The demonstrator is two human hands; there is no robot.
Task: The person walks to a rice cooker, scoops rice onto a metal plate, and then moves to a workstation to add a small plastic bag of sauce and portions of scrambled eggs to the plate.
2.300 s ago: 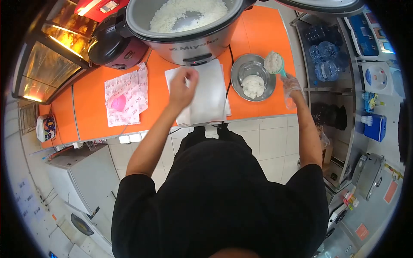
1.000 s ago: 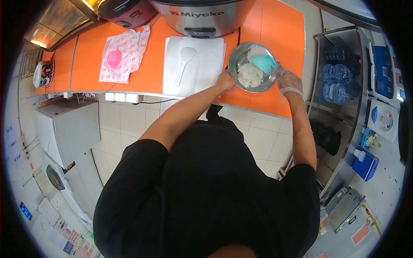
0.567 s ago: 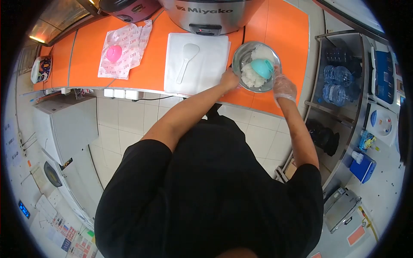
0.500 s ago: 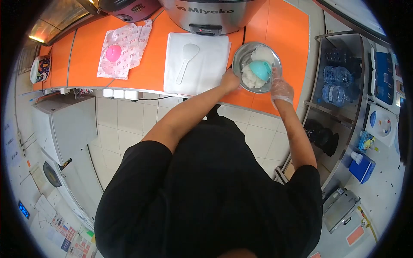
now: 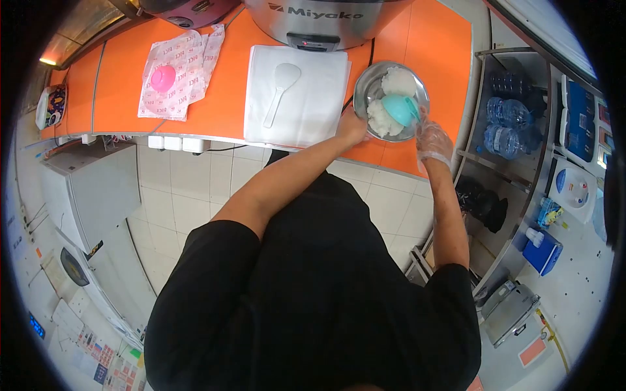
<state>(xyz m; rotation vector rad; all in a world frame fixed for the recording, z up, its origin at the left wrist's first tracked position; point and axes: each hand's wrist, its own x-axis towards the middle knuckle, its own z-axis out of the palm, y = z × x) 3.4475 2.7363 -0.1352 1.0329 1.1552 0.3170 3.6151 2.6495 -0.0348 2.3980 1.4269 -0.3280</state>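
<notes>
A round metal bowl (image 5: 360,96) near the counter's right end holds two mounds of white rice (image 5: 398,81). My left hand (image 5: 353,126) is closed at the bowl's left rim, its fingertips partly hidden. In a clear plastic glove, my right hand (image 5: 434,141) grips the handle of a turquoise rounded scoop (image 5: 399,108). The scoop lies tipped over the nearer mound, its rounded back facing up. Left of the bowl, a white rice paddle (image 5: 282,91) rests on a stack of white paper (image 5: 313,107).
A large Miyako rice cooker (image 5: 326,29) stands behind the paper on the orange counter (image 5: 215,117). Pink printed wrappers (image 5: 189,72) with a pink bowl-shaped piece (image 5: 163,78) lie left. A shelf with water bottles (image 5: 512,112) stands at the right.
The turquoise scoop has turned and shifted slightly in the bowl. My right hand has moved a little right and toward me. My left hand stays at the bowl; the whole view has shifted slightly.
</notes>
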